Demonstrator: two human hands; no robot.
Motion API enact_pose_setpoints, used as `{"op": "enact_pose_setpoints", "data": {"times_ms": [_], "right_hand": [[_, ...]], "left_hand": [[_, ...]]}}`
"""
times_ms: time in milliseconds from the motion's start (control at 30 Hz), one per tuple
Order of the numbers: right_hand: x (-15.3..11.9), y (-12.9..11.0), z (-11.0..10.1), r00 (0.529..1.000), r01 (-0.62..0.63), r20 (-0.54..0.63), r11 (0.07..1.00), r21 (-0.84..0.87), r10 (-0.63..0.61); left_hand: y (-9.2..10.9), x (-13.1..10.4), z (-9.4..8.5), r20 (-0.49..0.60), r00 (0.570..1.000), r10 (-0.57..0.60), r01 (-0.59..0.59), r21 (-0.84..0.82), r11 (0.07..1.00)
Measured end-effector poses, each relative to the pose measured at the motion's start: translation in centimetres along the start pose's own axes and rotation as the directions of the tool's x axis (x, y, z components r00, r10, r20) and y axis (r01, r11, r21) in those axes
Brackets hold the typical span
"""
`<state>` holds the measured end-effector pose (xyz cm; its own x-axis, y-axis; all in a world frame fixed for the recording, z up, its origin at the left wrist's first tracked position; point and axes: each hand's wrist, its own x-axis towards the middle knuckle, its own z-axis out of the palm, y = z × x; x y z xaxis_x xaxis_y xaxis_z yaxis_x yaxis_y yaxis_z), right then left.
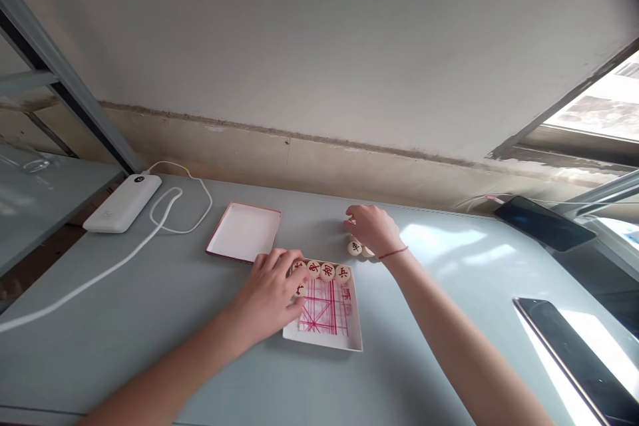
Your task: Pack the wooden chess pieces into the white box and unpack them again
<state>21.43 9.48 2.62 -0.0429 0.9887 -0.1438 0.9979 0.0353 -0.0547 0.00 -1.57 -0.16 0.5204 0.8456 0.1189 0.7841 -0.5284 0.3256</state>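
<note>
An open shallow box [355, 319] holds a paper board [324, 309] with red lines. Along its far side lies a row of round wooden Chinese chess pieces [327, 271] with dark characters. My left hand [272, 289] reaches over the box's left side, thumb and fingers closed around a Chinese chess piece [300, 290] at the left edge. Beyond the box to the right, my right hand [372, 227] is curled over a few loose pieces [354, 247] on the table. Its fingertips are mostly hidden, so what they grip is unclear.
The box lid [245, 233] lies inside-up behind my left hand. A white power bank [122, 203] with a white cable [107, 269] sits at far left. One phone [545, 223] lies at back right, another [574, 359] at front right. A wall [319, 80] borders the grey table [224, 373].
</note>
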Motion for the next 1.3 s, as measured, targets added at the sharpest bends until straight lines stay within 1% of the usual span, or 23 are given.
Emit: {"op": "enact_pose_setpoints", "data": {"times_ms": [33,67,100,167,200,233,300,367,400,467,533,633,733,833,900,967,1000,1033,1067,1100,1167,1233,1300], "right_hand": [[-0.9,-0.2,-0.3,0.998,0.033,-0.054,0.998,0.055,-0.030],[-2.0,-0.5,-0.4,0.988,0.094,-0.132,0.986,0.135,-0.076],[-3.3,-0.8,-0.4,0.967,0.195,-0.209,0.950,0.244,-0.144],[-6.0,-1.6,0.1,0.902,0.416,-0.295,0.815,0.404,-0.315],[-7.3,-1.9,0.6,0.866,0.498,-0.307,0.741,0.450,-0.395],[-8.4,-2.3,1.2,0.827,0.561,-0.306,0.683,0.467,-0.471],[-9.8,-2.9,2.7,0.748,0.663,-0.347,0.608,0.437,-0.566],[-10.3,-3.3,4.1,0.683,0.730,-0.385,0.579,0.363,-0.620],[-10.4,-3.4,4.6,0.661,0.750,-0.400,0.579,0.321,-0.634],[-10.3,-3.4,5.4,0.642,0.761,-0.415,0.602,0.243,-0.644],[-10.1,-3.3,5.8,0.653,0.743,-0.411,0.644,0.183,-0.636],[-10.2,-3.3,6.2,0.698,0.694,-0.367,0.707,0.138,-0.615],[-10.6,-3.5,6.3,0.723,0.670,-0.336,0.731,0.128,-0.604],[-10.7,-3.4,5.5,0.743,0.661,-0.313,0.725,0.196,-0.592],[-10.2,-2.7,4.6,0.782,0.620,-0.299,0.729,0.290,-0.547],[-9.0,-1.4,3.4,0.846,0.526,-0.305,0.776,0.348,-0.437],[-8.1,-0.5,2.9,0.878,0.460,-0.312,0.816,0.349,-0.362],[-7.1,0.4,2.4,0.907,0.371,-0.329,0.868,0.331,-0.262],[-6.0,1.3,1.9,0.929,0.288,-0.321,0.907,0.307,-0.186],[-4.8,2.2,1.5,0.949,0.200,-0.293,0.943,0.265,-0.118],[-2.6,3.6,0.8,0.983,0.034,-0.184,0.985,0.171,-0.001],[-0.7,4.3,0.5,0.998,-0.026,-0.054,0.994,0.104,0.032],[0.6,4.4,0.4,0.999,-0.023,0.041,0.998,0.066,0.021]], "left_hand": [[-0.1,0.0,0.1,-0.013,1.000,-0.011,0.011,0.005,1.000],[-0.2,0.0,0.2,-0.026,0.999,-0.018,0.018,0.012,1.000],[-0.4,-0.1,0.3,-0.037,0.999,-0.022,0.023,0.021,1.000],[-0.6,-0.2,0.5,-0.047,0.999,-0.024,0.025,0.031,0.999],[-0.7,-0.2,0.6,-0.048,0.999,-0.023,0.024,0.027,0.999],[-0.7,-0.2,0.6,-0.047,0.999,-0.025,0.026,0.018,1.000],[-0.8,-0.2,0.8,-0.042,0.998,-0.037,0.037,-0.010,0.999],[-0.8,-0.2,0.8,-0.033,0.998,-0.051,0.050,-0.029,0.998],[-0.8,-0.1,0.8,-0.027,0.998,-0.058,0.057,-0.032,0.998],[-0.7,-0.1,0.8,-0.012,0.998,-0.067,0.067,-0.031,0.997],[-0.7,-0.1,0.7,0.001,0.997,-0.076,0.076,-0.030,0.997],[-0.6,0.0,0.6,0.012,0.997,-0.081,0.081,-0.035,0.996],[-0.6,0.0,0.6,0.007,0.997,-0.074,0.074,-0.035,0.997],[-0.6,0.0,0.6,-0.007,0.998,-0.069,0.069,-0.024,0.997],[-0.6,0.0,0.6,-0.016,0.998,-0.064,0.064,-0.015,0.998],[-0.6,-0.1,0.6,-0.028,0.998,-0.056,0.056,-0.004,0.998],[-0.7,-0.1,0.7,-0.034,0.998,-0.053,0.053,0.002,0.999],[-0.7,-0.1,0.7,-0.040,0.998,-0.050,0.050,0.008,0.999],[-0.7,-0.1,0.8,-0.045,0.998,-0.047,0.047,0.013,0.999],[-0.7,-0.1,0.8,-0.048,0.998,-0.044,0.045,0.017,0.999],[-0.6,-0.1,0.9,-0.052,0.998,-0.045,0.046,0.020,0.999],[-0.6,0.0,0.9,-0.052,0.997,-0.049,0.050,0.018,0.999],[-0.6,0.0,0.8,-0.042,0.998,-0.051,0.051,0.011,0.999]]}}
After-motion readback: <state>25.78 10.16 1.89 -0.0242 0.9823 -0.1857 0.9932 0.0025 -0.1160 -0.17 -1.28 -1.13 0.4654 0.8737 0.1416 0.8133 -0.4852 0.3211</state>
